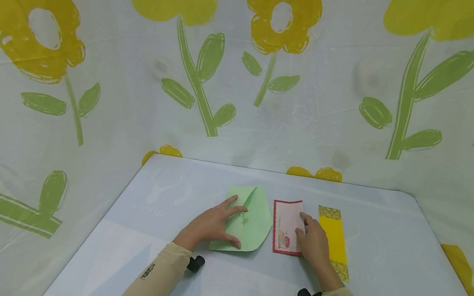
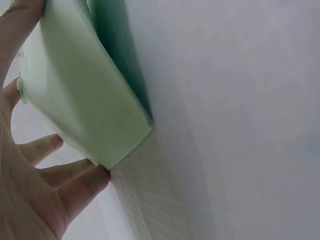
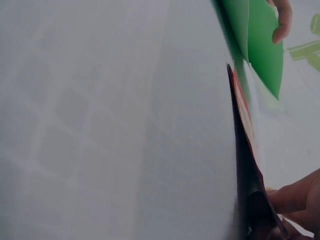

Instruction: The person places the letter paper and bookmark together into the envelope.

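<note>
A light green paper envelope (image 1: 257, 225) lies on the table with its flap folded up. My left hand (image 1: 215, 221) rests on its left side with fingers spread; in the left wrist view the fingertips touch the edge of the envelope (image 2: 95, 110). Just right of it is a pink card (image 1: 287, 220) with a red border, small print and a little picture. My right hand (image 1: 314, 241) pinches the card's right edge. Seen from the right wrist, the card (image 3: 245, 117) is tilted up off the tabletop, thumb on its printed face.
A yellow paper strip (image 1: 336, 239) with patterned gold ends lies right of the card, partly behind the right hand. The pale table (image 1: 389, 246) backs onto a curtain (image 1: 316, 108) printed with yellow flowers. Black wrist cameras (image 1: 196, 264) sit under both sleeves.
</note>
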`<state>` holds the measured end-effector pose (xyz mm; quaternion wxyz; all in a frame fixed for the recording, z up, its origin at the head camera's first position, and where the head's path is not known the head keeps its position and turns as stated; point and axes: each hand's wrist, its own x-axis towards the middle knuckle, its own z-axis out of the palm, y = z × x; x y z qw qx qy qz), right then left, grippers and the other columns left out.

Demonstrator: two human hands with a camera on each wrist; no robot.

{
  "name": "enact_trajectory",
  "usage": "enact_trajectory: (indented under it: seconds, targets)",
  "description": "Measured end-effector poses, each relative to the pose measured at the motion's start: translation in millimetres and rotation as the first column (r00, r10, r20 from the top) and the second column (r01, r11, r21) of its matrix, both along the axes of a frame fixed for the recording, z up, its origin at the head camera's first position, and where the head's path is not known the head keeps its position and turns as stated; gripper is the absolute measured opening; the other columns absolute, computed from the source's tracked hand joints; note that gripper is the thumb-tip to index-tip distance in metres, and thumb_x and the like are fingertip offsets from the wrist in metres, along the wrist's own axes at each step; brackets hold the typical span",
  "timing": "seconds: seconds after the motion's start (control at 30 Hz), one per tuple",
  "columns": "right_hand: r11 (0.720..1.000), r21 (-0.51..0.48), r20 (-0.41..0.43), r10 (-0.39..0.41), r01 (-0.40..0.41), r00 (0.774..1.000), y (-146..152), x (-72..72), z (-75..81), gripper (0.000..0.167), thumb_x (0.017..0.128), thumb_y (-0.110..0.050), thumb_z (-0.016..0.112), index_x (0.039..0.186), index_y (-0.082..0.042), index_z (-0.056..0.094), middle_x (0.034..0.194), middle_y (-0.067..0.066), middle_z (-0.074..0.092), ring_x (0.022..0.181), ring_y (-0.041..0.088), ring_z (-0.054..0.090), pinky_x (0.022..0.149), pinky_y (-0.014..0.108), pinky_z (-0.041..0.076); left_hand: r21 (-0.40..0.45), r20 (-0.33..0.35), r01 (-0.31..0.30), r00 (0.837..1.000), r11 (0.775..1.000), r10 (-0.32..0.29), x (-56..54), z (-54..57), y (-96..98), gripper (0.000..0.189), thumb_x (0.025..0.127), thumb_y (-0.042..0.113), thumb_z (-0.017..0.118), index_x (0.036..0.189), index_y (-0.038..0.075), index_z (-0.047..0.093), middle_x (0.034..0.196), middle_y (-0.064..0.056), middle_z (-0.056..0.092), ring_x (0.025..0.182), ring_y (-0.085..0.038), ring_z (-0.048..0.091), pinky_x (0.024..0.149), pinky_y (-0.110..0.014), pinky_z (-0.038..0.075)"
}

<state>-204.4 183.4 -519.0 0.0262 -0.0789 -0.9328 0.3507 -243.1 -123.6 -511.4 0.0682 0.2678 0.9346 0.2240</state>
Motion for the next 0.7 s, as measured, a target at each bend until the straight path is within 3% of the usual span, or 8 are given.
enact_trajectory:
  seconds: [0.33,0.7]
  targets:
    - [0.998,-0.066,-0.036,-0.02,0.017,0.999,2.8,-1.2,-3.0,0.056,0.099,-0.012,0.063,0.151,-0.003,0.044,0.137,0.025,0.055,0.105,0.036,0.055,0.098,0.052,0.05,0.009,0.011,0.005,1.0,1.0,-0.006,0.2,0.5,-0.1,0.101,0.058,0.076,0.083,0.147,0.045,0.047,0.169,-0.002,0.02,0.14,-0.03,0.047,0.104,-0.048,0.047]
    - [0.992,-0.126,-0.066,-0.032,0.023,0.997,3.9,-1.9,-1.5,0.056,0.101,-0.012,0.061,0.153,-0.006,0.042,0.143,0.023,0.051,0.117,0.037,0.052,0.104,0.053,0.047,-0.008,-0.002,0.007,1.0,1.0,-0.007,-0.1,-0.1,-0.1,0.101,0.059,0.076,0.082,0.148,0.045,0.046,0.169,-0.002,0.02,0.141,-0.03,0.045,0.104,-0.047,0.047]
